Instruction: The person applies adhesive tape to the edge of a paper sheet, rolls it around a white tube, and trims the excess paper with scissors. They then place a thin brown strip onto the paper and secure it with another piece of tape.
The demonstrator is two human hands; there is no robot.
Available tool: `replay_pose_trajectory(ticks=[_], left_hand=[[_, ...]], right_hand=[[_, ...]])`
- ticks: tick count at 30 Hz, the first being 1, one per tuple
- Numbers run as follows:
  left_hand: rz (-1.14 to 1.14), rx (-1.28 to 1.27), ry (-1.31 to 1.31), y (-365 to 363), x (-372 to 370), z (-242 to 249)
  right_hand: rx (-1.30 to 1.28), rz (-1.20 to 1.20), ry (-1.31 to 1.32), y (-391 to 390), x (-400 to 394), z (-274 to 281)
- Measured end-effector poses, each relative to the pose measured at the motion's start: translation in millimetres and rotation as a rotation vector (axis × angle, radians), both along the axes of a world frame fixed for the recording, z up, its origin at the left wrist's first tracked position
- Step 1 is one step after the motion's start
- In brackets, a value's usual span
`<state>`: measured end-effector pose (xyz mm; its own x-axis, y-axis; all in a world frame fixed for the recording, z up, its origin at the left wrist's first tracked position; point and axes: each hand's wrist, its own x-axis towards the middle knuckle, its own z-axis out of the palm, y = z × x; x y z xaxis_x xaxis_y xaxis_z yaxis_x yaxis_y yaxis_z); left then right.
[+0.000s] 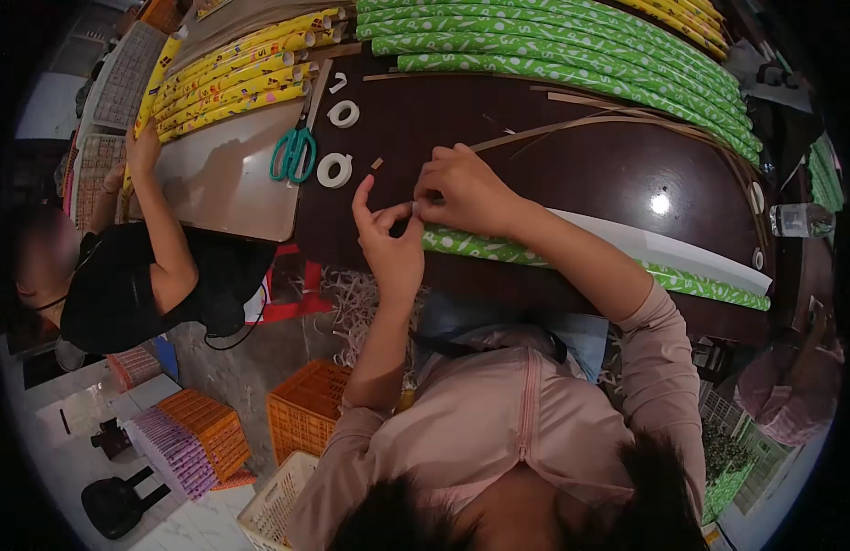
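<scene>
A green patterned paper roll [480, 244] with a white inner side [627, 241] lies along the table's near edge, partly unrolled. At its left end, my left hand [391, 248] has its thumb and some fingers pinched together while the index finger points up. My right hand [466, 191] comes in from the right, fingers curled in a pinch against the left fingertips. Something small and pale shows between the fingertips, too small to name. Left of my hands are two white tape rolls [333, 172] [343, 114], teal-handled scissors [294, 154] and a small brown scrap [377, 164].
Several finished green rolls [572, 60] lie across the table's far side, with yellow rolls [237, 92] at the left. Brown strips [618, 118] curve along the right. A plastic bottle [801, 220] is at the right edge. A co-worker [159, 266] handles a yellow roll. Orange crate [306, 404] below.
</scene>
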<state>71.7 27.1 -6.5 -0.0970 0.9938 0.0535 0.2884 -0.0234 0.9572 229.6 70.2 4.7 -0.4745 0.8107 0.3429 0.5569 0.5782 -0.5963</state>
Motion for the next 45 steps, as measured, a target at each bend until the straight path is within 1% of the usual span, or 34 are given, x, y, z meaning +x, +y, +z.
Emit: replay_pose_trajectory(ticks=[2,6,8,9,11,17,21,23,26,29,32,42,45], left_hand=[[0.001,-0.011,-0.05,0,-1,-1],[0.002,-0.003,-0.054,0,-1,0],[-0.02,-0.043,-0.016,1,-1,3],[-0.019,-0.044,-0.016,1,-1,4],[-0.009,0.02,0.016,1,1,6],[-0.027,0.084,0.116,3,5,4],[-0.033,0.003,0.107,6,5,10],[-0.042,0.002,0.082,7,2,5],[-0.036,-0.072,0.03,7,1,8],[-0.035,-0.086,-0.005,8,1,6],[-0.043,-0.058,-0.005,7,0,2],[-0.021,-0.087,0.01,7,1,6],[-0.054,-0.08,-0.016,8,-2,3]], right_hand=[[-0.042,-0.019,0.038,0,0,-2],[-0.142,-0.012,0.079,3,7,6],[-0.226,-0.02,0.097,3,12,13],[-0.227,-0.02,0.096,2,12,13],[-0.112,-0.027,-0.054,-1,11,12],[-0.012,-0.016,-0.074,0,10,12],[-0.006,-0.001,-0.107,0,11,12],[0.1,0.003,-0.133,0,11,8],[0.125,0.01,-0.129,-1,11,9],[0.157,0.007,-0.11,-1,9,5],[0.175,0.011,-0.117,-1,9,6],[0.204,0.023,-0.123,1,9,3],[0.205,0.026,-0.12,1,9,5]])
